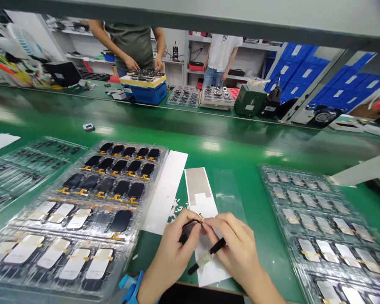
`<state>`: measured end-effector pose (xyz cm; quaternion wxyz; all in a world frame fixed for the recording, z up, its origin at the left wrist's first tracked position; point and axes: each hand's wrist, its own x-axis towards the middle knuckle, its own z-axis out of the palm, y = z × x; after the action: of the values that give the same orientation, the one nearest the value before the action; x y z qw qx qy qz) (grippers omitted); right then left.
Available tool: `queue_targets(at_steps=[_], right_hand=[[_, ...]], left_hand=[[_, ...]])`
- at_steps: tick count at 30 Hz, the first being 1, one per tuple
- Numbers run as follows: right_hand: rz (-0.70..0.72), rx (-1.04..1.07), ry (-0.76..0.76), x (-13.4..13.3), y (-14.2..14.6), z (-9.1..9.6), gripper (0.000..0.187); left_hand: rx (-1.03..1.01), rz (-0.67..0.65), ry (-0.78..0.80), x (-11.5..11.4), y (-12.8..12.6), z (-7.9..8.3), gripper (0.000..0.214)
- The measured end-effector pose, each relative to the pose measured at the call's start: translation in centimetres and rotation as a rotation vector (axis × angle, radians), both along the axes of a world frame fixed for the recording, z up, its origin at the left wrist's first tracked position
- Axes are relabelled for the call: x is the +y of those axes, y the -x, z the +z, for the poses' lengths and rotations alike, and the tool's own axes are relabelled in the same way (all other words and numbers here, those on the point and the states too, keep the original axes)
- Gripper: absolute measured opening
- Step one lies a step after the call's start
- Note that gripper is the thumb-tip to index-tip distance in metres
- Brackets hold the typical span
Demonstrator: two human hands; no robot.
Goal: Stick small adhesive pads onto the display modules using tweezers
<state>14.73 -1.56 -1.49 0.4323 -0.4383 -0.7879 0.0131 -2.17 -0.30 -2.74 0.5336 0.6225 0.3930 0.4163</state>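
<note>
The left hand (172,249) grips a small dark screen panel (189,228), tilted, with a gold tab (202,218) at its end; a black pen (209,254) slants beneath the right hand (237,249).

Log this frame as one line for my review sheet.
left hand: small dark panel | right hand: black pen-like tool | under hands: white sheet

Glossy black display panels (122,188) with amber film tails are seated in clear, shiny thermoformed plastic trays (304,178); a matt white paper sheet (164,192) is laid on a smooth, glossy green bench mat (266,236).
</note>
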Motion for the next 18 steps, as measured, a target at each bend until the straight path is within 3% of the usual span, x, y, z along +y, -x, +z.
queue_targets(at_steps=[6,13,16,18], right_hand=[[-0.011,-0.099,-0.008,-0.1,0.0,-0.2,0.020],[-0.010,-0.041,0.075,-0.2,0.2,0.0,0.014],[-0.023,0.099,0.203,0.2,-0.3,1.4,0.012],[-0.030,0.178,0.293,0.7,-0.5,2.7,0.012]], left_hand=[[0.109,0.035,-0.084,0.1,-0.1,0.3,0.012],[0.166,0.042,-0.178,-0.1,-0.1,0.6,0.013],[0.076,0.140,-0.086,-0.4,0.0,0.3,0.014],[-0.064,0.288,0.008,-0.5,0.1,0.1,0.015]])
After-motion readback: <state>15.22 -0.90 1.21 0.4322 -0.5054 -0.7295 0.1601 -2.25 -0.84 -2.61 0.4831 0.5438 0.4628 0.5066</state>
